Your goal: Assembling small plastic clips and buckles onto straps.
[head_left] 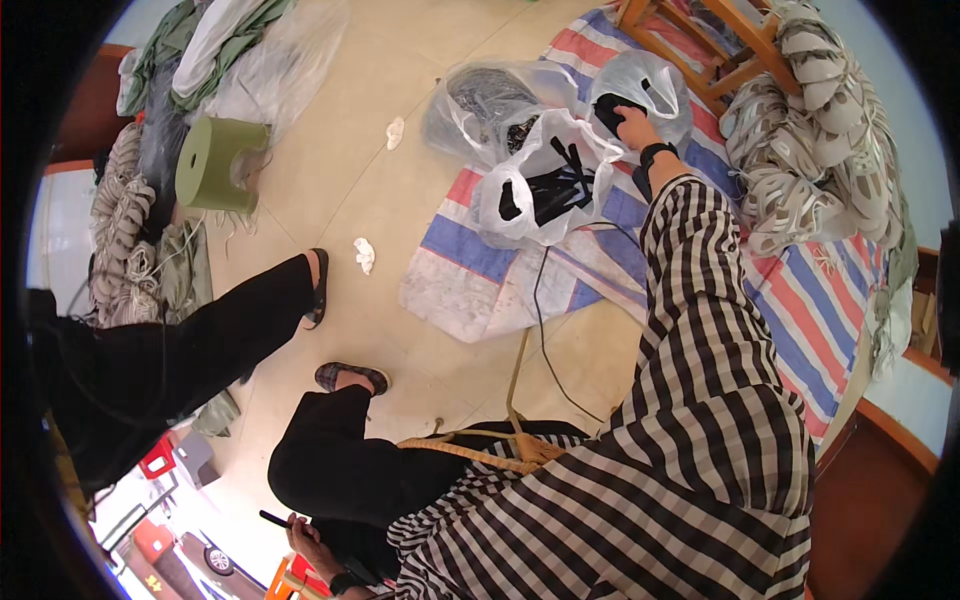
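My right hand (635, 129) reaches far forward into a white plastic bag (660, 82), its fingers closed on a black bundle (607, 111) inside. The fingertips are partly hidden. Low on the left, my left hand (306, 540) grips a thin, flat black strip (273, 518) that sticks out past the fingers. Just nearer than the right hand, a second white bag (490, 212) stands open with black strips (556, 190) in it. Beside it, a third clear bag (440, 125) holds a dark mass of small pieces.
The bags rest on a striped woven sheet (465, 250). Stacked pale shoe uppers (790, 205) lie right, by a wooden stool frame (735, 75). A green stool (212, 165) stands left, near a person's black-trousered leg (220, 320). A cable (540, 310) crosses the floor among white scraps (364, 256).
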Demonstrator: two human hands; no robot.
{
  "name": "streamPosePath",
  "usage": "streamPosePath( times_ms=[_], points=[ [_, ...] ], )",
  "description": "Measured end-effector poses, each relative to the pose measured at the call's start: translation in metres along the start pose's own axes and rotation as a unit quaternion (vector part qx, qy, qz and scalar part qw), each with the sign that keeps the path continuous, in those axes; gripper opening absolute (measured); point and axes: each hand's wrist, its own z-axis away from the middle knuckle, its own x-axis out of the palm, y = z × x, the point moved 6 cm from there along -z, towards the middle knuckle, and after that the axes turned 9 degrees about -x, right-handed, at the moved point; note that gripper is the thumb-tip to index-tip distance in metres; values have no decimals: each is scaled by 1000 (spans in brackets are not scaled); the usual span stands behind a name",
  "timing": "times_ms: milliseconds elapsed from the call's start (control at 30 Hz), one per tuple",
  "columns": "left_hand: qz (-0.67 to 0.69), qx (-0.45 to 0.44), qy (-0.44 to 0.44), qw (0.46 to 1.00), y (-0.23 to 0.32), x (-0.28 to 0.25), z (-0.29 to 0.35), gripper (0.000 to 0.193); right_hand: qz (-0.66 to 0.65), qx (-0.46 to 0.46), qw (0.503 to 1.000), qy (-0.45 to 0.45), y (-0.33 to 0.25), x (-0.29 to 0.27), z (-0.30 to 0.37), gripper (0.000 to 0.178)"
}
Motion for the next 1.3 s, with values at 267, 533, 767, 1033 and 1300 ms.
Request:
streamPosePath(
  times_ms=[267,533,767,1033,1300],
  points=[
    [-10,7,57,998,4,-6,12,17,63,112,992,-21,-7,23,-10,56],
    [24,-35,58,997,-4,-11,3,17,-186,52,976,100,32,-29,11,42],
    [15,-14,15,1000,-15,-21,-10,25,-456,136,867,147,57,-59,39,18],
    [25,-6,9,1000,-13,-18,-1,17,-506,122,847,105,9,-46,44,23],
    [18,-8,9,1000,-14,-20,-1,22,-518,123,844,66,2,-25,45,20]
  ],
)
